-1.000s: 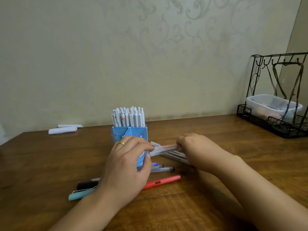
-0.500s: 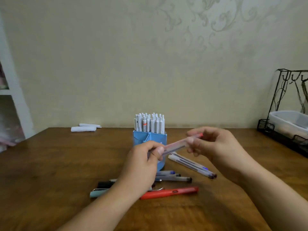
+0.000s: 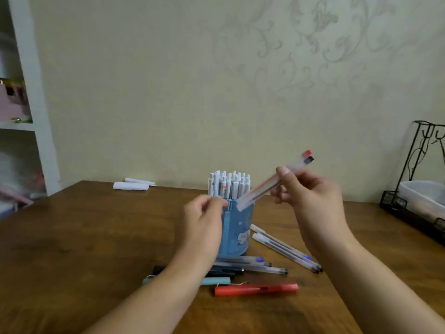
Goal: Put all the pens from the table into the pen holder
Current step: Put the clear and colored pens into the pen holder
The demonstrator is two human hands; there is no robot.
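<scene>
While tilted, with caps up to the right and tips down over the holder, two clear pens pinched in right hand. Left hand curled beside holder, grip unclear. Blue, round plastic holder packed with white pens. More pens flat on table.

The scene is being viewed by a single head-worn camera, aimed forward and slightly down across the table toward the wall. The hands are being framed close, with the forearms running in from the bottom edge.
</scene>
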